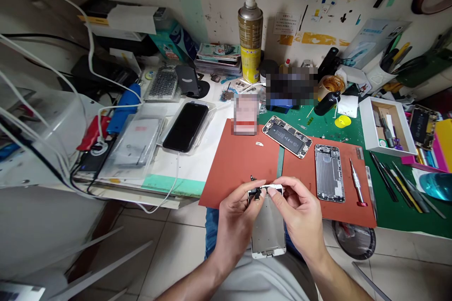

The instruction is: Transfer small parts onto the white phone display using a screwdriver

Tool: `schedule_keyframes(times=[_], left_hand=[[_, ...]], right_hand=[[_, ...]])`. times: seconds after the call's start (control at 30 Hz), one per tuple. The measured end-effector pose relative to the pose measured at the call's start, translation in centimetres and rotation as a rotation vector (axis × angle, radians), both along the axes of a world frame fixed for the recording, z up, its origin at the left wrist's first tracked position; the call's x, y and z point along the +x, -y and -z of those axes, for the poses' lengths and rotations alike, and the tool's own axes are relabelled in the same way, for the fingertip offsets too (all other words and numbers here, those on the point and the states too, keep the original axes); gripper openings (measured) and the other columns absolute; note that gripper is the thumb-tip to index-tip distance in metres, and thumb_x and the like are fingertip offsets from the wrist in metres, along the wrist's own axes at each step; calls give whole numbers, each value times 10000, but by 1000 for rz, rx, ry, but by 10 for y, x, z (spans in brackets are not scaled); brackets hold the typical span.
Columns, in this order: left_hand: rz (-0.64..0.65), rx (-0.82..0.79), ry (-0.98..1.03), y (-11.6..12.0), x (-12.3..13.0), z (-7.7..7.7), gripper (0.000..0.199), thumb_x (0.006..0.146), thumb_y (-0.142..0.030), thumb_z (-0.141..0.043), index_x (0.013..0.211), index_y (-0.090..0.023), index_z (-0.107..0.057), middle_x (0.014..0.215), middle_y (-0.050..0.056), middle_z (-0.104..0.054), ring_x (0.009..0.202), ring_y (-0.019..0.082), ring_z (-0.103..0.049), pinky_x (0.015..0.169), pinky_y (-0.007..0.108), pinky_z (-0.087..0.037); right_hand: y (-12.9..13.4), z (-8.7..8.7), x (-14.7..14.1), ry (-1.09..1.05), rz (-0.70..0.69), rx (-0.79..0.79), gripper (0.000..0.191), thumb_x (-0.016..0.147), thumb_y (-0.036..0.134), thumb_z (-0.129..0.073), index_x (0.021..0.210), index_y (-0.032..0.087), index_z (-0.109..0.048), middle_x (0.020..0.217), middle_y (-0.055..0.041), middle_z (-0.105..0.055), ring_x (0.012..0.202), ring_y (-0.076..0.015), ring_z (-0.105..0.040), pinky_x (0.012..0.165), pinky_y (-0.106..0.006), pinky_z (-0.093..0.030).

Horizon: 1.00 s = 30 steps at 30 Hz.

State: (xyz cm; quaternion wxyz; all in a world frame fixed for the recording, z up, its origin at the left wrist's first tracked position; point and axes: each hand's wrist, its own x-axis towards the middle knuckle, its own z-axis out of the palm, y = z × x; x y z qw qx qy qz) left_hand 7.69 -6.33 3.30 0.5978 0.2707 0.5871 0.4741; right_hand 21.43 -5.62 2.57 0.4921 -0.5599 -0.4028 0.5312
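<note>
Between my two hands is a white-edged phone screen assembly [269, 225], its grey metal back facing up, held just off the mat's front edge. My left hand [238, 207] grips its upper left corner, thumb and fingers closed by a small black flex cable [258, 194] that sticks up there. My right hand [298, 207] pinches the top right edge, its thumb pressed near the middle of the top. What lies directly under the thumb tips is hidden. On the mat beyond lie an opened phone with its battery [287, 136] and a bare phone housing [329, 173].
A precision screwdriver [357, 183] and several tweezers [406, 188] lie to the right on the red-brown mat [243, 164] and green mat. A black phone [186, 126] rests at left. A spray can [250, 37] stands at the back, and a white box [387, 127] holds tools.
</note>
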Motion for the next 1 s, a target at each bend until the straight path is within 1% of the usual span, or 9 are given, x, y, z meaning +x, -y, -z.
schedule_keyframes(times=[0.13,0.33,0.47,0.63,0.73,0.87,0.9,0.97,1.0], left_hand=[[5,-10,45,3,0,-1,324,815,-388,-869,1074,-195,-841,886,65,-810,757,173,-697,673,239,-536],[-13,34,-26,0,2,-2,263,817,-368,-871,1020,-202,-843,862,42,-787,735,152,-667,661,228,-529],[-32,54,-64,-1,4,1,247,809,-397,-883,962,-208,-839,814,23,-759,728,157,-661,666,239,-534],[-30,42,-71,1,3,6,275,812,-430,-877,970,-207,-842,831,34,-767,753,178,-683,671,252,-547],[-30,19,-73,2,3,8,315,828,-419,-864,1060,-206,-847,880,45,-788,786,179,-693,698,246,-554],[-54,-13,-55,1,3,6,517,831,-421,-870,1290,-197,-787,935,46,-800,798,161,-695,740,230,-559],[-64,-17,-47,0,3,6,589,831,-423,-873,1361,-199,-749,909,33,-791,767,149,-685,724,223,-554],[-70,-23,-31,-1,3,4,732,842,-432,-868,1502,-211,-639,791,-14,-743,663,123,-639,662,212,-529],[-67,-25,-30,-2,3,4,775,848,-441,-864,1540,-213,-599,734,-35,-712,613,115,-611,629,211,-513]], right_hand=[[0,0,0,-23,2,-12,169,924,351,-821,1035,234,-770,945,-26,-708,854,-162,-662,766,-259,-574],[3,0,0,-7,4,-13,171,935,366,-811,1035,236,-763,959,-31,-715,867,-168,-665,760,-265,-564],[6,1,-2,51,10,-1,199,936,391,-807,1029,220,-765,964,-52,-733,875,-187,-678,749,-280,-564],[7,3,-6,22,39,-24,238,920,429,-816,1008,215,-760,951,-52,-744,851,-189,-690,750,-286,-579],[6,3,-7,13,38,-37,232,924,426,-812,1010,218,-759,936,-47,-749,841,-186,-689,749,-283,-573],[5,4,-9,19,38,-43,218,926,411,-811,1013,219,-758,940,-52,-764,853,-189,-697,760,-284,-571],[4,4,-10,18,41,-44,217,925,410,-813,1012,219,-758,941,-52,-766,854,-190,-699,761,-284,-572],[4,5,-11,9,47,-48,211,924,406,-815,1011,222,-758,934,-44,-760,848,-182,-695,763,-277,-573],[4,5,-11,2,47,-51,207,924,403,-817,1012,225,-757,932,-38,-755,847,-177,-692,766,-272,-573]])
